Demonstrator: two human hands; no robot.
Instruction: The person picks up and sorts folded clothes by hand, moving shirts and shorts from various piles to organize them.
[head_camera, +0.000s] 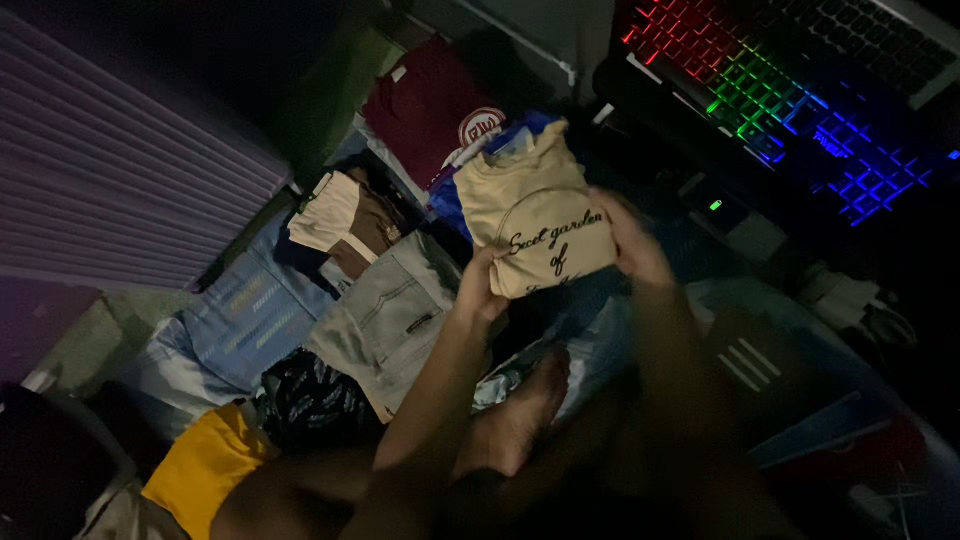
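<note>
I hold a folded beige shirt (530, 210) with dark script lettering in both hands, above a row of folded clothes. My left hand (480, 288) grips its lower left edge. My right hand (632, 240) grips its right edge. Just beyond the shirt lie a blue garment (520, 135) and a folded maroon shirt (430, 105) with a round emblem. My bare foot (520, 420) rests below the hands.
Folded light jeans (385, 310), a cream and brown pile (340, 225), pale blue jeans (240, 320), a dark patterned garment (310, 400) and a yellow one (205, 465) lie at the left. A rainbow-lit keyboard (780, 90) sits at the upper right. The room is dim.
</note>
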